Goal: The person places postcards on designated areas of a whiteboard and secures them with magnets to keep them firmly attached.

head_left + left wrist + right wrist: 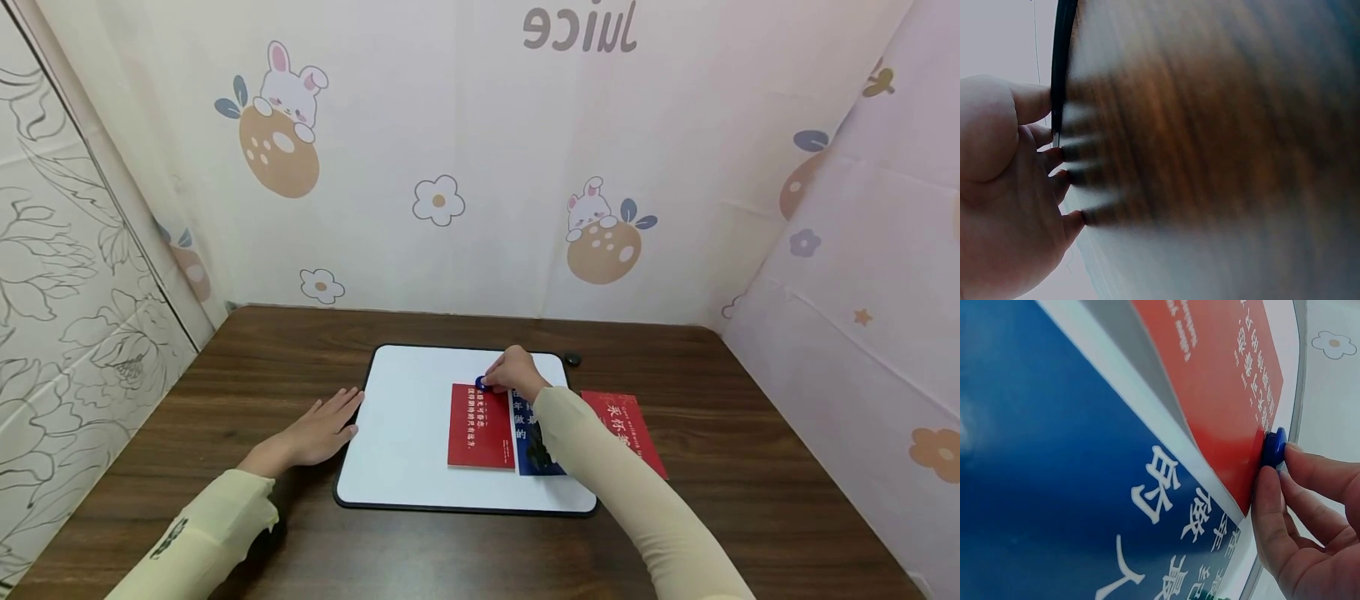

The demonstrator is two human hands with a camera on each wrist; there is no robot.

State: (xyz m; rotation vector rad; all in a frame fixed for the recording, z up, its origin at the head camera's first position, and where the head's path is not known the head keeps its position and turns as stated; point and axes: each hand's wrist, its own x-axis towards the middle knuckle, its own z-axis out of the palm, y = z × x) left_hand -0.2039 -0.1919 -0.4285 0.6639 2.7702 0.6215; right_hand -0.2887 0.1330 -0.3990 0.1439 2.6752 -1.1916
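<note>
A black-framed whiteboard point(397, 442) lies on the table. On it a red card point(480, 446) with white writing sits beside a blue card point(534, 467), which the right forearm partly covers. My right hand point(516, 372) pinches a round blue magnet point(1274, 447) between thumb and fingers at the red card's top edge. In the right wrist view the magnet touches the red card point(1222, 387), whose near side lifts slightly off the board. My left hand point(321, 429) rests at the board's left edge, its fingers point(1072, 222) straight and spread.
A second red card point(622, 425) lies on the brown table point(742, 467), right of the board and partly behind the right sleeve. Near the board's top right corner is a small black round object point(572, 359). A patterned curtain point(480, 267) hangs behind the table.
</note>
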